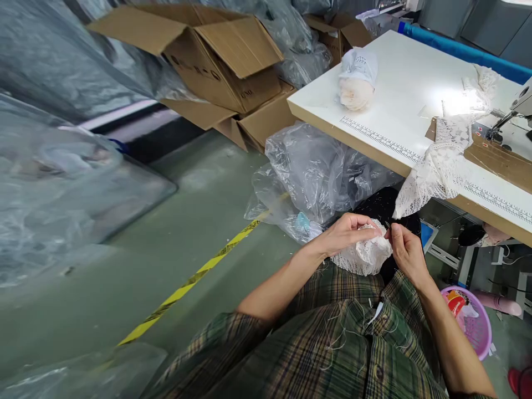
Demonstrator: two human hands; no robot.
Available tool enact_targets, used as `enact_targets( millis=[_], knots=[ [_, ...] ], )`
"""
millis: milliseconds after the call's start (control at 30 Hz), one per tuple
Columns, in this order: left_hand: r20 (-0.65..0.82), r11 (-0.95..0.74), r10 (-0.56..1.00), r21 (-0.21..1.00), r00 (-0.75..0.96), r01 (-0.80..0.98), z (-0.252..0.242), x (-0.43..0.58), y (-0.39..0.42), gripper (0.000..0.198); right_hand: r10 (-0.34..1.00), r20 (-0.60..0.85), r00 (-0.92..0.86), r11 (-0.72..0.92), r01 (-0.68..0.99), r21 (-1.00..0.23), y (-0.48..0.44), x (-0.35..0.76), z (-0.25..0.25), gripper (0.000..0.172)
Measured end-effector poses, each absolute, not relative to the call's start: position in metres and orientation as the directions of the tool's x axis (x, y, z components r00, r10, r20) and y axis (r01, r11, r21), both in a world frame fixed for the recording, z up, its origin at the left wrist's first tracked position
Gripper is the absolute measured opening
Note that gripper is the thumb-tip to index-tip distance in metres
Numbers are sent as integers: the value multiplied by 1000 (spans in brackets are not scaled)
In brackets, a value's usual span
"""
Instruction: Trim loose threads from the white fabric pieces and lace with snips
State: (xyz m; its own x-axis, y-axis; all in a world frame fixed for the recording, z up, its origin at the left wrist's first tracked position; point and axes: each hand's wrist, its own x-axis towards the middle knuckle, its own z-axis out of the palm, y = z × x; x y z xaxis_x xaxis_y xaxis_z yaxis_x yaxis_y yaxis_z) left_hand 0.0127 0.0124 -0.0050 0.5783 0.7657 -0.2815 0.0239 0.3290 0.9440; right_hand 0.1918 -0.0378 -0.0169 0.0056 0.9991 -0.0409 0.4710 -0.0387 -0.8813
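Note:
A bunched piece of white lace fabric (368, 255) lies in my lap. My left hand (349, 235) is closed on its upper edge, thumb and fingers pinched together. Close beside it, my right hand (408, 250) is also closed, thumb against the fingers. A small dark glint shows at those fingertips, too small to name. Just above the right hand, the pointed end of a long white lace strip (443, 158) hangs over the table edge. That strip runs back across the table (399, 72) toward the sewing machine (505, 119).
A wrapped white bundle (357, 80) sits on the table's left corner. Clear plastic bags (310, 166) are heaped under the edge. Open cardboard boxes (233, 66) stand beyond. Yellow-black tape (195, 274) crosses the floor. A pink basket (482, 327) stands at my right.

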Motion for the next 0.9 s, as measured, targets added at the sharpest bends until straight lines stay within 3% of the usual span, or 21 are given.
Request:
enact_targets(
  millis=[300,667,900],
  knots=[
    [-318,356,743,933,589,54,0,15,12,24,994,-16,-112,45,517,-855,-40,189,-10,48],
    [-224,223,749,971,623,82,-1,21,33,23,996,-42,80,-73,436,-897,-47,202,-30,62],
    [-194,208,720,976,666,60,9,24,35,25,999,21,28,6,459,-888,-42,196,-15,58]
  ],
)
